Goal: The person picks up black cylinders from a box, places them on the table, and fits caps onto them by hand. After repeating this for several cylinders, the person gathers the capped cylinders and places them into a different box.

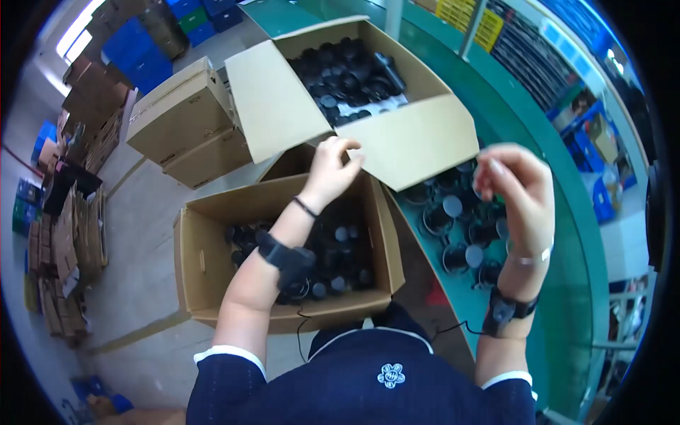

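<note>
My left hand [336, 170] hovers by the near flap of the upper cardboard box, thumb and curled fingers apart, with nothing seen between them. Over the green table's near part, my right hand [520, 188] has its fingers bent in toward the thumb, and whatever they may hold is hidden. Below it several dark cylindrical parts with grey round ends [462, 257] lie on the green tabletop [559, 283]. The open upper box [418, 138] holds many black round parts [347, 71]. Beneath my left forearm, a lower open box [202, 258] contains more dark parts [340, 232].
Closed cartons [180, 117] are stacked left of the upper box. Flattened cardboard [71, 241] stands along the far left. Blue crates [138, 53] sit at the back. Shelving with blue bins [588, 152] is at the right. A thin black cable [301, 333] hangs near my body.
</note>
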Demonstrator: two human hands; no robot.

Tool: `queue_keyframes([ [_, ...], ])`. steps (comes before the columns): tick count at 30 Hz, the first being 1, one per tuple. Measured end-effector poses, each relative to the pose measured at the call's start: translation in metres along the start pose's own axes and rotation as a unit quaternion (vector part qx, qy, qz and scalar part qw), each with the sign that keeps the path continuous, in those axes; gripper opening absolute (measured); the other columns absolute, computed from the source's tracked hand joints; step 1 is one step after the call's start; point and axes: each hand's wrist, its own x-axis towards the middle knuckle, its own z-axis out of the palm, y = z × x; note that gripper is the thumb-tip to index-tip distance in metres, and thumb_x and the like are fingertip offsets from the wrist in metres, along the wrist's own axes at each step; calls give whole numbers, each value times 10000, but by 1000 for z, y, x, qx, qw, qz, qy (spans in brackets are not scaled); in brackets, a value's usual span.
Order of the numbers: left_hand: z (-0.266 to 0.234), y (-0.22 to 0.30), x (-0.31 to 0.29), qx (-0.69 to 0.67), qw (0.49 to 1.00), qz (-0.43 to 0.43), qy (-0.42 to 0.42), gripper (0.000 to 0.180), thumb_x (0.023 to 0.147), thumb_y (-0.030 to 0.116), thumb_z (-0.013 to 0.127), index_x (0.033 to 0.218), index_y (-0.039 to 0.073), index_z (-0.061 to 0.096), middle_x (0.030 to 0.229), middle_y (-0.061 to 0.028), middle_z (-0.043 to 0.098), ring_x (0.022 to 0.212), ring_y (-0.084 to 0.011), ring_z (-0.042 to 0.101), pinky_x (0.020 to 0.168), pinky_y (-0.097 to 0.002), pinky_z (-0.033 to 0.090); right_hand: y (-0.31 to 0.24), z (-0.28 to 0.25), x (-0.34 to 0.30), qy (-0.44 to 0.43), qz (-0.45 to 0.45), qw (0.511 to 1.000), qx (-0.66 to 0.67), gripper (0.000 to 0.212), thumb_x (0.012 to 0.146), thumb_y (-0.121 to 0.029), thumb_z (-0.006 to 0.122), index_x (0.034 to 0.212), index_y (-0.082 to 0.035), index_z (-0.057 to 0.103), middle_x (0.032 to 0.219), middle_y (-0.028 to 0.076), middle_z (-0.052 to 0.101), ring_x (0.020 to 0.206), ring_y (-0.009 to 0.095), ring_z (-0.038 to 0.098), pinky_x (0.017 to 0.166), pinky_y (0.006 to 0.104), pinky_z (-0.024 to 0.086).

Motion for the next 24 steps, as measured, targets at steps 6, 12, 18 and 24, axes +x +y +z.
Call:
queue_keyframes([
  [6, 17, -63, 60, 265, 960, 57, 69, 618, 846, 425, 621, 1199, -67, 494, 1171, -231, 516, 1149, -361, 446, 1015, -438, 334, -9, 81, 195, -114, -95, 985, -89, 221, 922, -241, 601, 1016, -51, 665, 793, 18, 642, 683, 73, 602, 584, 176, 478],
  [12, 14, -84, 71, 276, 952, -60, -114, 681, 844, 520, 556, 1241, -28, 477, 1125, -195, 552, 1161, -332, 443, 1060, -484, 202, 71, 134, 381, -188, -71, 922, -331, 197, 858, -212, 622, 967, -63, 693, 767, 34, 673, 711, 112, 647, 593, 221, 513],
  [18, 12, -90, 65, 243, 967, -26, -75, 655, 824, 455, 613, 1254, -14, 460, 1095, -151, 525, 1134, -306, 455, 1069, -499, 187, 272, 120, 458, -224, 11, 739, -635, 244, 795, -61, 539, 984, -74, 693, 1065, 148, 661, 983, 351, 630, 854, 407, 517],
  [24, 8, -94, 72, 202, 969, -48, -131, 679, 853, 453, 587, 1316, -8, 404, 1143, -144, 487, 1194, -303, 406, 1091, -500, 117, 384, 83, 489, -205, -136, 645, -723, 245, 847, -80, 506, 1061, -117, 620, 1087, 65, 594, 1133, 261, 522, 916, 393, 477],
])
